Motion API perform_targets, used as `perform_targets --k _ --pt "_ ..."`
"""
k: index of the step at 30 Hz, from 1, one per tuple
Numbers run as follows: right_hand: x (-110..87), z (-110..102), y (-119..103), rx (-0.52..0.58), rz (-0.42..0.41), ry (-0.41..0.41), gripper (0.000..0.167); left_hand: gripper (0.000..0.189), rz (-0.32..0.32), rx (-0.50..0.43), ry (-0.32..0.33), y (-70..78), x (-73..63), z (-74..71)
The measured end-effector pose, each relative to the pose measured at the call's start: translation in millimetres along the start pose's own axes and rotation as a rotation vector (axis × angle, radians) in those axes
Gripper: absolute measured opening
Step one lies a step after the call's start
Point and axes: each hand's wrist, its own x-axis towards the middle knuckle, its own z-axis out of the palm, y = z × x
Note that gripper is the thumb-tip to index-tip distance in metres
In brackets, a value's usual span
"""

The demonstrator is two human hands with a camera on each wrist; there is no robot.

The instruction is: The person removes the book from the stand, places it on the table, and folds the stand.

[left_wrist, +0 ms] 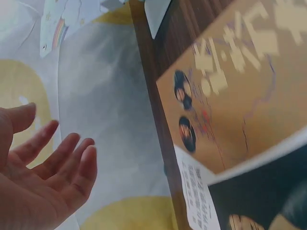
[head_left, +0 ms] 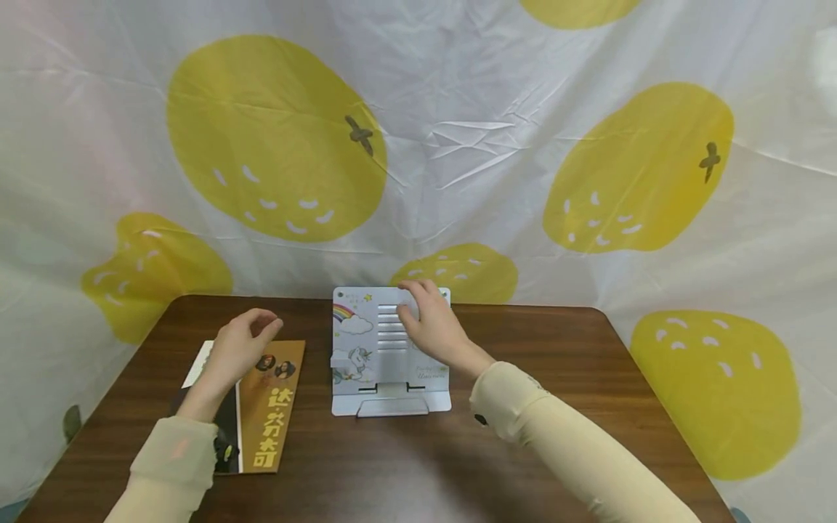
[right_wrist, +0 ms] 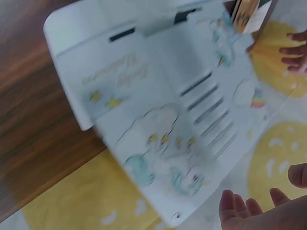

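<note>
A white metal book stand [head_left: 392, 392] with unicorn, rainbow and cloud drawings stands upright on the table; its slotted panel [right_wrist: 158, 129] fills much of the right wrist view. My right hand [head_left: 434, 327] is by the stand's upper right part, fingers loosely bent. In the right wrist view that hand [right_wrist: 268, 213] holds nothing and appears apart from the stand's top edge. Left of the stand lies a book [head_left: 275, 407] with a brown and black cover and yellow characters. Above its far part hovers my left hand [head_left: 235, 345], its relaxed fingers around nothing in the left wrist view.
The dark brown wooden table [head_left: 543, 349] has rounded far corners. Right behind it hangs a white curtain [head_left: 458, 181] printed with large yellow fruit. On the stand's lower lip there is a clear or wire page holder [head_left: 392, 408].
</note>
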Motion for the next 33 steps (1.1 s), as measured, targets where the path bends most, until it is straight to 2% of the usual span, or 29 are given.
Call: perform_targets --k 9,15,20,24,30,33 --pt "10.9 -12 31 -0.010 0.026 0.140 0.033 0.042 0.005 -0.056 0.102 17.3 17.6 25.0" --pt "11.8 -11 48 -0.006 0.082 0.180 0.032 0.036 -0.016 -0.095 0.121 28.3 29.3 40.7" --pt "11.0 -5 62 0.017 0.115 0.220 0.034 0.032 -0.033 -0.126 0.141 33.5 33.9 56.7" --pt "9.2 2 73 0.060 0.153 0.254 0.034 0.027 -0.055 -0.161 0.162 37.1 35.8 69.9" --pt "5.7 12 85 0.159 0.237 0.382 0.028 0.026 -0.063 -0.186 0.197 39.0 38.3 85.5" --pt "4.2 15 88 0.210 0.296 0.419 0.026 0.027 -0.059 -0.183 0.212 38.9 38.8 91.1"
